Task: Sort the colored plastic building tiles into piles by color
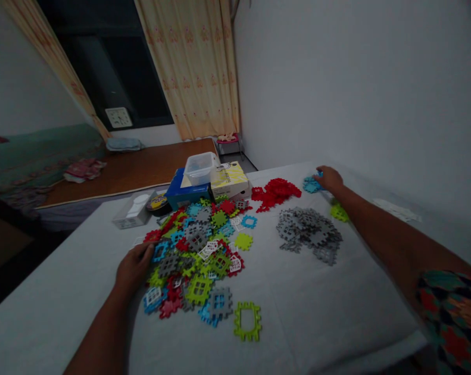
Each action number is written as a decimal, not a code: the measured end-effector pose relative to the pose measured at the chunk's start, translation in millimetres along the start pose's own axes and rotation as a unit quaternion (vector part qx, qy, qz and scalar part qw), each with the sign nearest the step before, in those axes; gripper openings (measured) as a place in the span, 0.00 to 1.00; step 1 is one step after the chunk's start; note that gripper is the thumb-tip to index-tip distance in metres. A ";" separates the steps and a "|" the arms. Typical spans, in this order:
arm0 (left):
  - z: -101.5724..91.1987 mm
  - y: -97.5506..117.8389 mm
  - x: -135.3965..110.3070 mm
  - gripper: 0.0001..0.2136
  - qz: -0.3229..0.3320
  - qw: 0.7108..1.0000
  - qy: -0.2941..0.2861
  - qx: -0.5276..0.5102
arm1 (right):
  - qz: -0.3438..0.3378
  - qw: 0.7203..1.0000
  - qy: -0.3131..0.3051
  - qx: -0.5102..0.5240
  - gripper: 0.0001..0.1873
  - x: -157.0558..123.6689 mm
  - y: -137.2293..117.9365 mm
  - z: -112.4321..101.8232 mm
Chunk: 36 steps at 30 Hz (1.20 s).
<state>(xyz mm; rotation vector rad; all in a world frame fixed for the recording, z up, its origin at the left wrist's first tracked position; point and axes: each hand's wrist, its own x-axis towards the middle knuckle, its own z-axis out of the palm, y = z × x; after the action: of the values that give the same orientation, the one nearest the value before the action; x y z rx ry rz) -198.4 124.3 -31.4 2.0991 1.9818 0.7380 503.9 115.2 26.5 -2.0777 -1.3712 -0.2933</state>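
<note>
A mixed pile of plastic interlocking building tiles (198,239) in red, green, blue, grey and white lies on the white-covered table. At its left edge, my left hand (133,266) has its fingers bent around the edge of a blue frame tile (160,251). My right hand (330,179) reaches far across to the right and pinches a blue tile (319,173) just over a small heap of blue tiles (311,185). Close by lie a red heap (277,192) and a grey heap (309,232). Green tiles (339,211) are partly hidden behind my right forearm.
Behind the pile stand a blue box (184,192), a clear plastic tub (201,167) and a yellow-and-white box (230,179). A clear container (134,212) and a black round roll (159,204) sit left of them. A wall (356,94) borders the table's right side.
</note>
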 end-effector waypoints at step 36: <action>12.7 -11.2 12.4 0.22 0.057 0.998 -0.007 0.010 | 0.128 0.986 0.001 -0.109 0.29 -165.4 54.2 -66.9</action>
<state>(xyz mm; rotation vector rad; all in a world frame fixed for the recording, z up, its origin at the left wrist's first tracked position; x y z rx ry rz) -202.7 140.3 -44.4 2.2384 1.8838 0.7226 490.1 -63.7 -24.3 -2.4037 -1.0936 -0.3486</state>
